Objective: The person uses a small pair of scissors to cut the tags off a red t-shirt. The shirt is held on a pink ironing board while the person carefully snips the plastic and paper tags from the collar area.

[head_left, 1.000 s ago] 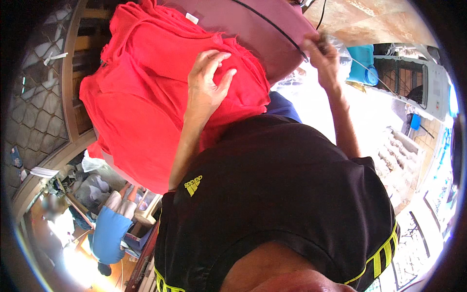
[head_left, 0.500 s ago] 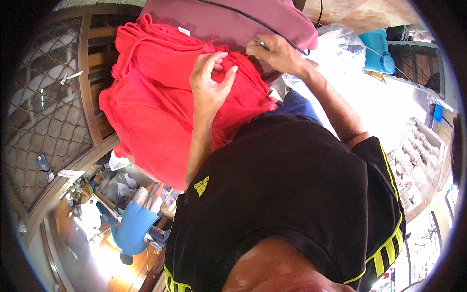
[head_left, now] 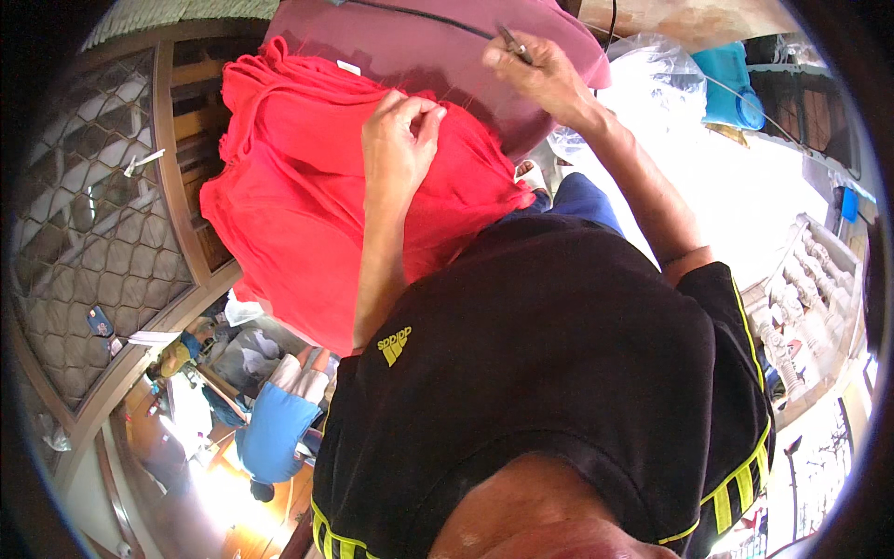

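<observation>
A large pile of red cloth (head_left: 298,186) with frayed, thready edges lies in front of me, draped over to the left. My left hand (head_left: 400,135) is over its far edge, thumb and fingers pinched together on what looks like the cloth's edge; the exact grip is partly hidden. Off to the right, my right hand (head_left: 545,79) is raised above the maroon cover, clear of the cloth. Its fingers close round a small dark metal tool that looks like thread snips (head_left: 514,45), the tip pointing away from me. A small white label (head_left: 348,68) shows at the cloth's far edge.
The maroon cover (head_left: 419,47) carries a black cable (head_left: 433,17). Clear plastic wrapping (head_left: 656,79) and a blue container (head_left: 731,84) stand at the right. A metal lattice door (head_left: 102,224) is on the left. Farther off at lower left, a person in blue (head_left: 277,429) bends over.
My right hand has lifted away from the cloth's edge, up and to the right, with the tool. My left hand's spread thumb and fingers have closed together.
</observation>
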A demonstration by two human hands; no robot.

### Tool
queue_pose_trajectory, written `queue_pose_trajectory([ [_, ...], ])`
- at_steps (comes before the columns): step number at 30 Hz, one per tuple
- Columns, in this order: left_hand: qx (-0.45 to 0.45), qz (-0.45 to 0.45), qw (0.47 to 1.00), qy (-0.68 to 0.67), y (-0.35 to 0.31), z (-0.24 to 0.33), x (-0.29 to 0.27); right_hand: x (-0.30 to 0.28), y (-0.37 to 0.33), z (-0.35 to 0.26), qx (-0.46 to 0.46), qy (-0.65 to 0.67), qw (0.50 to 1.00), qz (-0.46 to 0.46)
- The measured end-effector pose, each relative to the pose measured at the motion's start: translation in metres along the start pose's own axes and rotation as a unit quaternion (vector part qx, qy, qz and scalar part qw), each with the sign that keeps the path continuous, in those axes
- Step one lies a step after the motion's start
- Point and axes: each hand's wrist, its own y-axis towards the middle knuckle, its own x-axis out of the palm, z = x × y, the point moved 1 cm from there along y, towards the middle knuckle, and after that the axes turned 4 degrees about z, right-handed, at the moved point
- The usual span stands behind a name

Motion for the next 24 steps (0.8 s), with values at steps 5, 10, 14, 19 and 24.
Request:
queue_pose_trajectory([
  [5,-0.203,-0.029,0.948,-0.242,0.004,-0.012,-0.011,0.012,-0.031,-0.010,-0.095,-0.109,0.988,0.056],
  [10,-0.136,-0.065,0.961,-0.231,0.006,-0.019,-0.017,0.042,-0.043,-0.003,-0.150,-0.169,0.973,-0.037],
  [14,-0.100,-0.067,0.961,-0.250,0.005,-0.018,-0.018,0.055,-0.034,-0.004,-0.168,-0.255,0.952,-0.017],
  [19,-0.087,-0.053,0.958,-0.268,0.005,-0.020,-0.018,0.062,-0.023,-0.010,-0.164,-0.280,0.945,-0.030],
  [24,-0.117,-0.045,0.955,-0.270,0.005,-0.016,-0.020,0.067,-0.017,-0.013,-0.162,-0.289,0.941,-0.060],
])
